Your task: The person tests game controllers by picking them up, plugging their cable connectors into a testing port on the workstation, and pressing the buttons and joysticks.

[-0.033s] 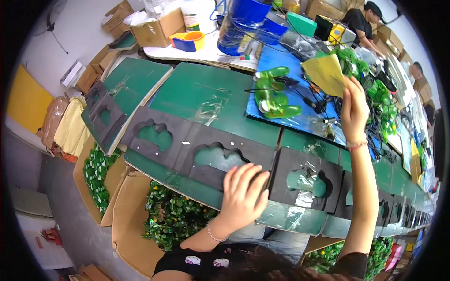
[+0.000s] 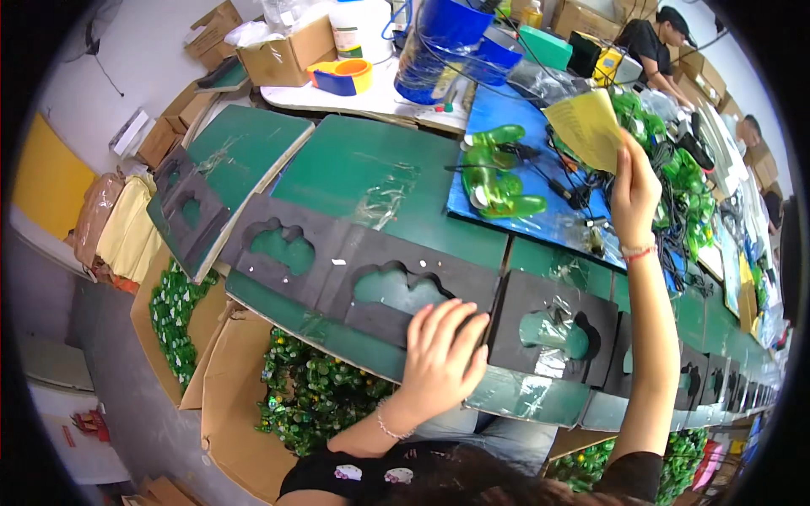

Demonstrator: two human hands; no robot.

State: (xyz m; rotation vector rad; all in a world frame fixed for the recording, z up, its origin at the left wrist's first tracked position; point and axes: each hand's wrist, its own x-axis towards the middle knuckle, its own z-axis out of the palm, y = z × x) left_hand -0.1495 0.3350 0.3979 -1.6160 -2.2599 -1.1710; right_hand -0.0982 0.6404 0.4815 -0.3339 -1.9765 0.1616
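My right hand (image 2: pixel 636 192) pinches a yellow paper sheet (image 2: pixel 584 131) by its right edge, raised above the blue board. My left hand (image 2: pixel 443 350), fingers spread, rests on the front edge of a dark foam tray (image 2: pixel 396 246) with a cloud-shaped cutout. Left of it, the same dark foam has another cutout (image 2: pixel 284 249); on the right lies a separate foam tray (image 2: pixel 516 295). Green translucent bottle-like pieces (image 2: pixel 511 205) with black cables lie on the blue board (image 2: pixel 472 217), near the paper.
Cardboard boxes (image 2: pixel 232 401) full of green pieces stand below the green table (image 2: pixel 337 160). At the back are a blue bucket (image 2: pixel 439 51), an orange and blue tape dispenser (image 2: pixel 344 78) and a carton (image 2: pixel 283 61). Another person (image 2: pixel 654 51) works at the far right.
Both hands hold nearly the same places. The view has shifted very slightly; the paper stays in my right hand.
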